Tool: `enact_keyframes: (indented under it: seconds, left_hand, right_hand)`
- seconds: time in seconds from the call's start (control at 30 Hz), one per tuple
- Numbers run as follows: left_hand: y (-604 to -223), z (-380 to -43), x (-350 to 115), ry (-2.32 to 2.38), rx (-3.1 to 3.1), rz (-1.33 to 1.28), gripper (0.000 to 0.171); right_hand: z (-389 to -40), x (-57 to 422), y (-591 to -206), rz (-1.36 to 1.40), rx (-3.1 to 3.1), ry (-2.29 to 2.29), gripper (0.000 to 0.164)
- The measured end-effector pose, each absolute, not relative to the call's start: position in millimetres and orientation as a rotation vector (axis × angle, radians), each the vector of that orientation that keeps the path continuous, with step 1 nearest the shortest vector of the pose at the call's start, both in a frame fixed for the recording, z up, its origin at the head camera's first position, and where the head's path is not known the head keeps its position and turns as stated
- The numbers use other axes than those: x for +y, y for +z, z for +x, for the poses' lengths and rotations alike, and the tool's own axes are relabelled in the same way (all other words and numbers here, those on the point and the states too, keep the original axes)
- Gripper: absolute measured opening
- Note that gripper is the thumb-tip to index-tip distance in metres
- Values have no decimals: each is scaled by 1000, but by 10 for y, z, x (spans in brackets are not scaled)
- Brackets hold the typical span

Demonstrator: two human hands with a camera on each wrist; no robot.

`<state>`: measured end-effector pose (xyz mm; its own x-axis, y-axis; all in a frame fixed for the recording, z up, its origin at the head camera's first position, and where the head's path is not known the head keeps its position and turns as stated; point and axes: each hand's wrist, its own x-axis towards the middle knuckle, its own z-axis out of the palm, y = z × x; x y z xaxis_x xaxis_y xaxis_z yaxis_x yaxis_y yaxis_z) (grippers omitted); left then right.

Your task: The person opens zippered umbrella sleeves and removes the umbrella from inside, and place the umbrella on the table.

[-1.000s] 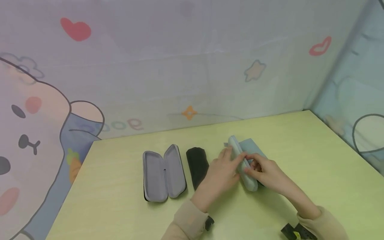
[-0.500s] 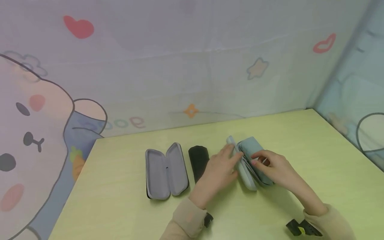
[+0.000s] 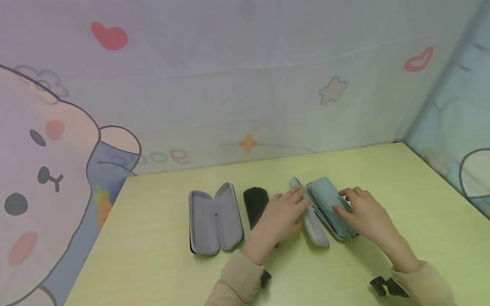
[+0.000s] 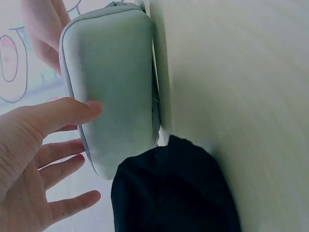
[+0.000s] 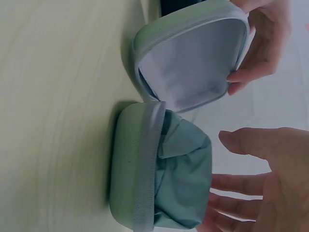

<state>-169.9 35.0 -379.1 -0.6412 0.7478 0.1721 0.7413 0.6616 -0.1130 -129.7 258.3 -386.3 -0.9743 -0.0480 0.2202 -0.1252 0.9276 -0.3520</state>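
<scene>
A pale green zip case (image 3: 317, 233) stands unfolded on the table, its lid raised to the left. Its grey-lined lid interior (image 5: 198, 65) faces the right wrist camera. In the other half (image 5: 128, 164) sits a folded teal cloth bundle (image 5: 182, 169). My left hand (image 3: 281, 214) holds the lid by its edge, with the thumb on the outer face (image 4: 116, 72) and a finger over the rim. My right hand (image 3: 365, 212) is beside the bundle, fingers spread and loosely bent, holding nothing; whether its fingertips touch the bundle I cannot tell.
Left of my left hand lies a black cloth-like bundle (image 3: 255, 203), partly hidden by that hand. Farther left, another case (image 3: 203, 225) with a grey lining lies unfolded. A patterned curtain (image 3: 214, 85) hangs behind the yellow-green table (image 3: 153, 238).
The case has gone from nearly closed to spread wide, its right half swinging down to the right and baring the teal bundle. My right hand has let go and moved right.
</scene>
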Motion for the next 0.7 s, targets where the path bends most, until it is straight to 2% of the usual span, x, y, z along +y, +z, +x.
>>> enact_keyframes:
  seconds: [0.5,0.7]
  left_hand:
    - [-3845,-1716,338,94,-2617,-1229,45]
    - [-3886,-1719,360,146,-2568,-1233,37]
  right_hand:
    - [-1422,2550,-3950,45,-2966,402,68]
    - [-1443,2515,-3949,38,-3001,402,73]
